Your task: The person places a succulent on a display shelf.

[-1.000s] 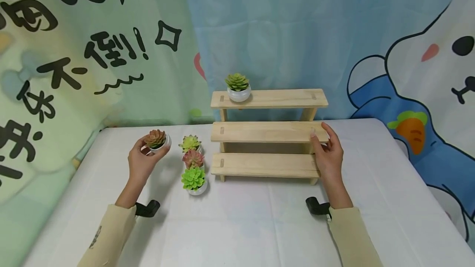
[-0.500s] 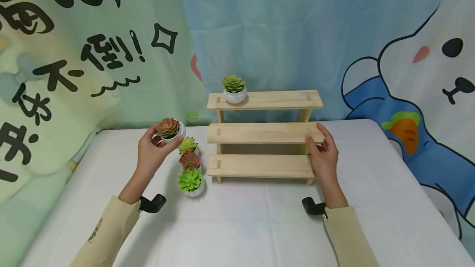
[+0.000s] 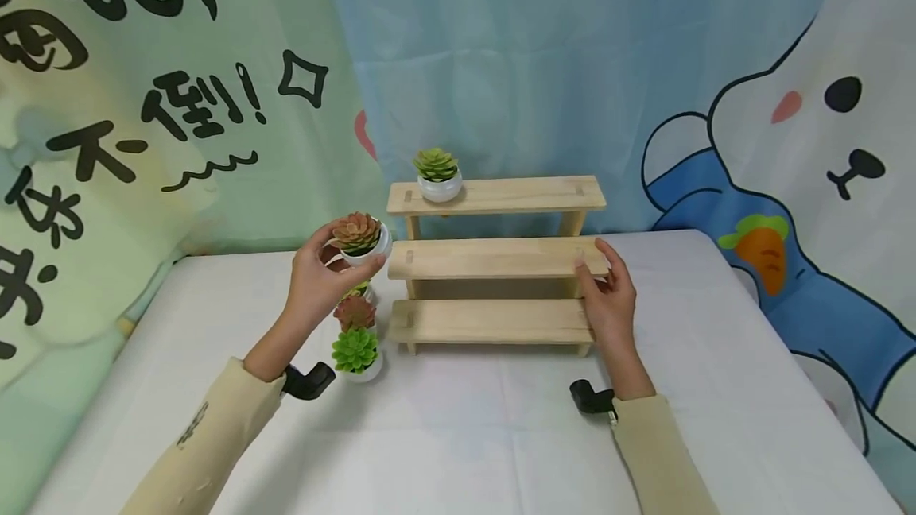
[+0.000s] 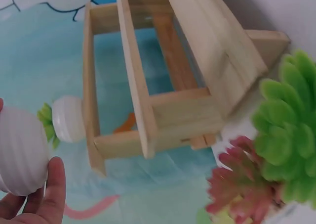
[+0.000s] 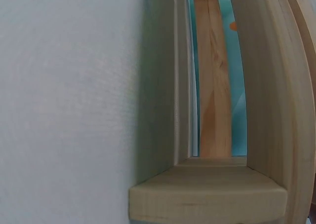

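My left hand [image 3: 320,278] grips a potted succulent [image 3: 358,235] with brownish-red leaves by its white pot [image 4: 22,152], raised above the table left of the wooden three-tier shelf [image 3: 494,259]. On the shelf's middle tier, my right hand [image 3: 610,304] pinches the right end of the board between thumb and fingers. A green potted succulent [image 3: 438,175] stands at the left of the top tier. Below the left hand, a bright green succulent [image 3: 355,351] and a red one [image 3: 354,313] stand in a row on the table; a yellow-green one behind them is mostly hidden.
A white cloth covers the table [image 3: 444,435]. Behind it hangs a printed curtain [image 3: 515,62] with lettering and a cartoon animal. In the right wrist view, the shelf's wooden side foot [image 5: 207,194] sits close to the camera.
My left hand has carried the brownish-red succulent rightward and up, over the row of plants toward the shelf. The right hand keeps its hold on the middle board. The head view has shifted slightly.
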The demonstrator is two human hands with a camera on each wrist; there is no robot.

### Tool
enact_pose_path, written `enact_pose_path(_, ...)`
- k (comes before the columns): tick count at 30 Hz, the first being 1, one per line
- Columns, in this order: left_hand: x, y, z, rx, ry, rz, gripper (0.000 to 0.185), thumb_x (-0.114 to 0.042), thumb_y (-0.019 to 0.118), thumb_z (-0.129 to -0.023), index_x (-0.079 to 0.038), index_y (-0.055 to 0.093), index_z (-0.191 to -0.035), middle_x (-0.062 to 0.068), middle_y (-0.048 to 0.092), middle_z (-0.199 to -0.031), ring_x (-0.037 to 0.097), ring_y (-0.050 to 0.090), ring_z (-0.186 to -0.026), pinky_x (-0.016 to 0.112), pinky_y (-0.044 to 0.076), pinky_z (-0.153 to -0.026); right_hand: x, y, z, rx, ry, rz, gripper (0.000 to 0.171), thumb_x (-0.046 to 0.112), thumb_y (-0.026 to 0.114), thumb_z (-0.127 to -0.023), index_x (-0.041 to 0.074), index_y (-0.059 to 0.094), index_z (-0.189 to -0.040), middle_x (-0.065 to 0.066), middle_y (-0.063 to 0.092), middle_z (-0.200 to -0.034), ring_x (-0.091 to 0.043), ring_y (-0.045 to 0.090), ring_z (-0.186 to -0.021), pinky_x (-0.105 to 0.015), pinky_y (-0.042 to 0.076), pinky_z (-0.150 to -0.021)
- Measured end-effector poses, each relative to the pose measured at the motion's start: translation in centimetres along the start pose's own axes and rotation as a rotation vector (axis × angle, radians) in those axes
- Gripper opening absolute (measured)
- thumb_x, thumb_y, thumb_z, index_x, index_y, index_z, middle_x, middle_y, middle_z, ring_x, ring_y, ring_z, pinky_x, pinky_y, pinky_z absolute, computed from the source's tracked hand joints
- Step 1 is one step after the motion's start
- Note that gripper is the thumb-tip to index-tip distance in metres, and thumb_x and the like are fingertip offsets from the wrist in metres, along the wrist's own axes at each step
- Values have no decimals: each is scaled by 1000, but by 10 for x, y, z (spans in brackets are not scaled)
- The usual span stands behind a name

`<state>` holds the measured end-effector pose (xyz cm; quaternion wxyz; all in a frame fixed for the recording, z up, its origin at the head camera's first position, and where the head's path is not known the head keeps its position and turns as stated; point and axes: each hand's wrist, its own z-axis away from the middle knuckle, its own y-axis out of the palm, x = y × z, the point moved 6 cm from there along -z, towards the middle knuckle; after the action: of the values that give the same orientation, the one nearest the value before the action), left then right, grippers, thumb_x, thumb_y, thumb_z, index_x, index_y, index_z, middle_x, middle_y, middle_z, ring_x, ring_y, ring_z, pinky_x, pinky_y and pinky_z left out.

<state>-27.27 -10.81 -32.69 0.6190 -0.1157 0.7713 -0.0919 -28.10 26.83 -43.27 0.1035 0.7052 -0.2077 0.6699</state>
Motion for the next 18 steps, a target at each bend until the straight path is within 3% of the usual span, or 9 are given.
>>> enact_pose_path(8,-21,22,-11,44,95,25,65,-1,76,-80,2,48,-139,21,56,-126,35,61,-106,16,51,-80,0,-2,-2,13,-6,-1,51,24,60,-98,18,46,-147,-6,39,-151,-2,50,-87,-14,42,-69)
enact_pose_path(18,-44,56,-16,121,137,48,65,-1,77,-78,4,49,-137,20,54,-126,34,61,-106,18,50,-82,0,-3,1,23,7,3,51,25,60,-98,18,46,-147,-7,40,-151,-4,50,-90,-13,42,-70)
